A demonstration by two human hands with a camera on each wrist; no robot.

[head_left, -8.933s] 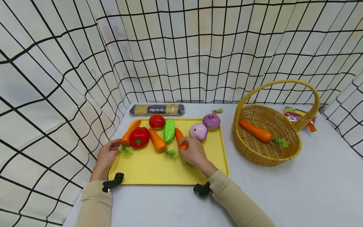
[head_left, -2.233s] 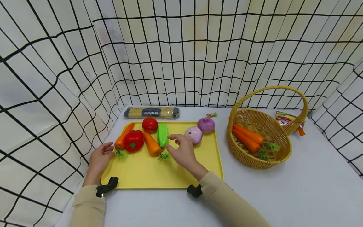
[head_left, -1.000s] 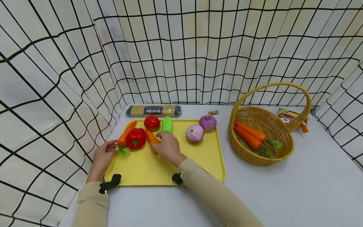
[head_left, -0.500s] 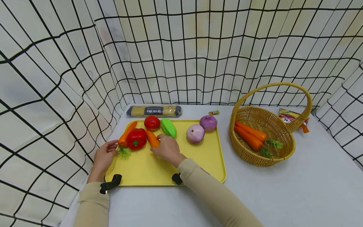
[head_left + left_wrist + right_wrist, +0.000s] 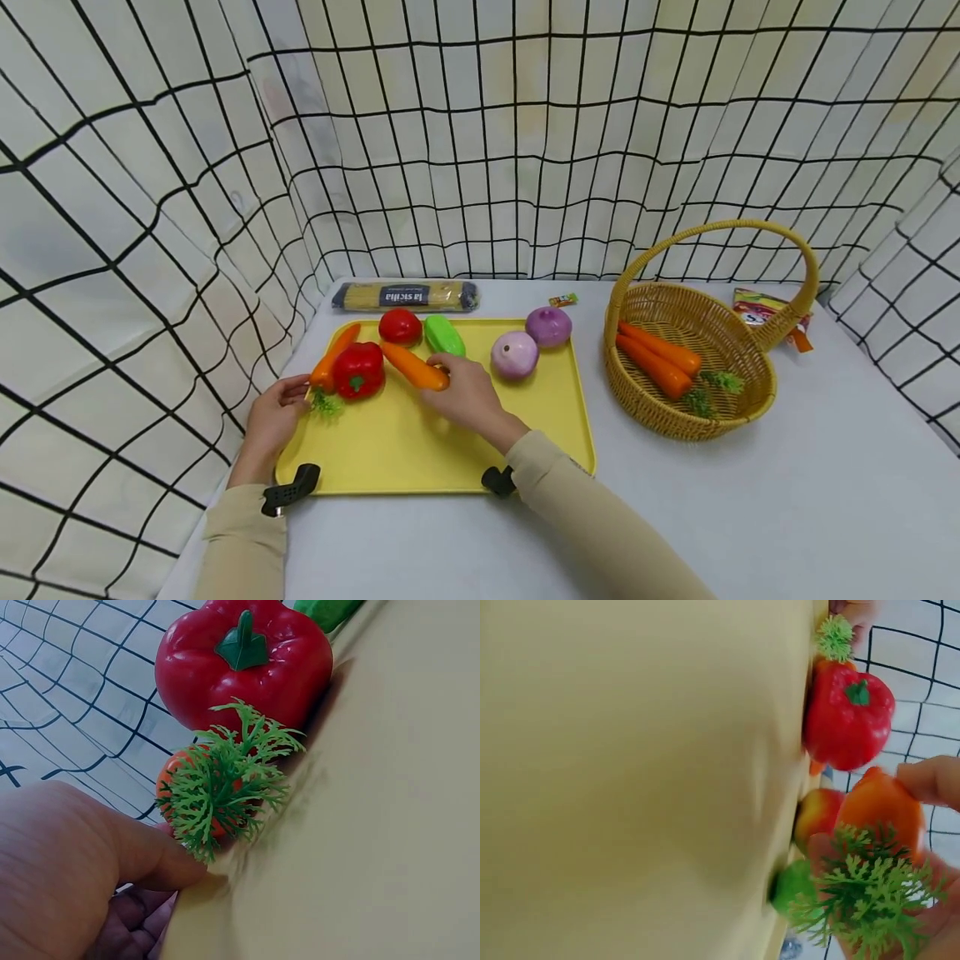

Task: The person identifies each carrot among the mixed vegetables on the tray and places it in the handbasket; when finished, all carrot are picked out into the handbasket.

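Observation:
My right hand point(image 5: 467, 393) grips an orange carrot point(image 5: 415, 367) by its thick end, above the yellow tray point(image 5: 360, 467). In the right wrist view its green leafy top point(image 5: 877, 892) sticks out between the fingers and thumb. My left hand point(image 5: 272, 421) holds the tray's left rim, thumb on top and fingers below the edge. Beside that thumb lies another carrot point(image 5: 335, 358), its leaves point(image 5: 217, 780) close to the thumb tip. A red bell pepper point(image 5: 359, 370), a tomato point(image 5: 401, 327) and a green vegetable point(image 5: 444, 336) lie around the held carrot.
Two purple onions point(image 5: 515, 356) sit on the tray's right part. Right of the tray stands a wicker basket point(image 5: 660, 421) with a tall handle and two carrots point(image 5: 654, 367) inside. Behind lie a pasta pack point(image 5: 405, 296), a small wrapped sweet point(image 5: 563, 299) and a colourful packet point(image 5: 752, 307).
A second carrot has gone from the tray into the basket. The green vegetable has turned aslant. My right hand has taken hold of the middle carrot and raised it slightly rightward; my left hand stays put.

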